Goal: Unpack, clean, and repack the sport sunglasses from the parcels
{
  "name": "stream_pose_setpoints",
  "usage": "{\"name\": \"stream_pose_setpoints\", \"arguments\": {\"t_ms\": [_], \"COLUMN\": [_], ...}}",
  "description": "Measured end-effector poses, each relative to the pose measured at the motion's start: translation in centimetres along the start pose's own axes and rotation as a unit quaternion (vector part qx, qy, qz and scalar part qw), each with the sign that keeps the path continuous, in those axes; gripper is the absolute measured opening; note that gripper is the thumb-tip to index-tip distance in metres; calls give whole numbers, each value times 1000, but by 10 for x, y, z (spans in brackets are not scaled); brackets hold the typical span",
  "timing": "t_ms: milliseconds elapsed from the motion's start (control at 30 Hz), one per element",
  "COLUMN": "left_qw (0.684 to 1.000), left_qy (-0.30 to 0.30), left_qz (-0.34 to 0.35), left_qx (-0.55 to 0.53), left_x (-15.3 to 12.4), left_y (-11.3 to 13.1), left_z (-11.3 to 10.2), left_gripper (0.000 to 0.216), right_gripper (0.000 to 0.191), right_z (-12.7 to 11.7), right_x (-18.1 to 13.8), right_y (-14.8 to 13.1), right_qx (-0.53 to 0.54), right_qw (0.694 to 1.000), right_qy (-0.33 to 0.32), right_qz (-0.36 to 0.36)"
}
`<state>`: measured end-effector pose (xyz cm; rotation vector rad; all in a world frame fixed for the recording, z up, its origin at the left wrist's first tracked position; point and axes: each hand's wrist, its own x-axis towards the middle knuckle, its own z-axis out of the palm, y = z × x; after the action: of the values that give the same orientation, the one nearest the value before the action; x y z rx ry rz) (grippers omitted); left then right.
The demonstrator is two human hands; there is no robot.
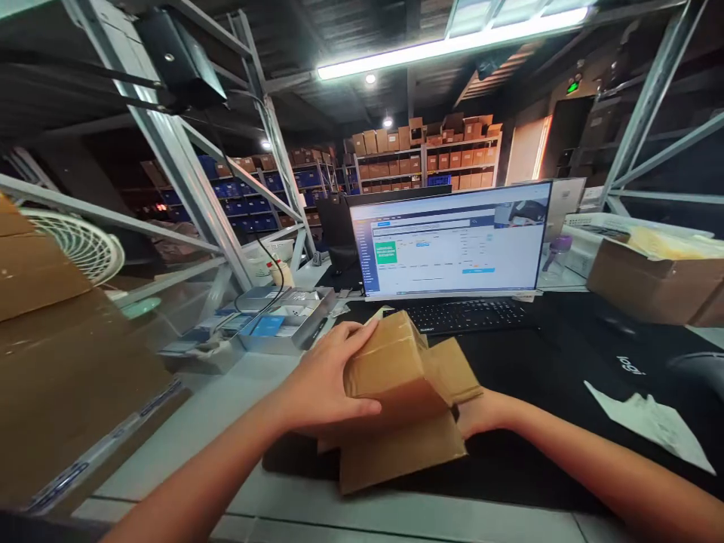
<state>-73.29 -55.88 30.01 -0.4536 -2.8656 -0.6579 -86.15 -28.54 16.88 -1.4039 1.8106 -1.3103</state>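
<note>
The left hand (325,388) is pinching the box (396,392). The box is hiding most of the right hand (480,413), so I cannot tell its grip.

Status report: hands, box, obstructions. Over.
Left hand gripping cardboard box top. Right hand at its right side, fingers hidden behind flap. Box tilted over black mat, flaps open. Keyboard close behind it.

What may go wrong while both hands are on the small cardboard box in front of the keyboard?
The cardboard box is tilted, its flaps loose. The left hand lies mainly on top and the right hand is mostly hidden, so the box might slip. The keyboard lies just behind it; a forward push may hit the keys.
</note>
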Motion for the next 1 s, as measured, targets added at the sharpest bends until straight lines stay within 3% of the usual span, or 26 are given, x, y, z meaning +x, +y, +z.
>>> {"name": "stream_pose_setpoints", "arguments": {"t_ms": [67,133,233,467,700,867,1000], "left_qw": [996,991,987,989,991,990,992], "left_qy": [-51,-81,-102,-107,-106,-122,-98], "left_qz": [-9,-14,-1,18,25,16,35], "left_qx": [67,108,124,97,80,70,77], "left_x": [15,27,43,62,71,75,72], "left_y": [10,17,23,26,30,34,37], "left_z": [-2,-3,-11,-30,-18,-12,-31], "left_gripper": [116,114,110,106,102,101,100], "right_gripper": [100,119,127,99,42,40,53], "right_z": [-6,-10,-13,-1,6,11,15], "right_x": [-7,-14,-21,-11,-4,0,-1], "right_y": [15,32,51,48,41,57,57], "right_qx": [6,3,3,46,39,51,71], "right_qw": [1000,998,994,986,988,982,974], "right_qy": [7,62,111,157,147,178,212], "right_qz": [21,33,17,-8,33,48,33]}}
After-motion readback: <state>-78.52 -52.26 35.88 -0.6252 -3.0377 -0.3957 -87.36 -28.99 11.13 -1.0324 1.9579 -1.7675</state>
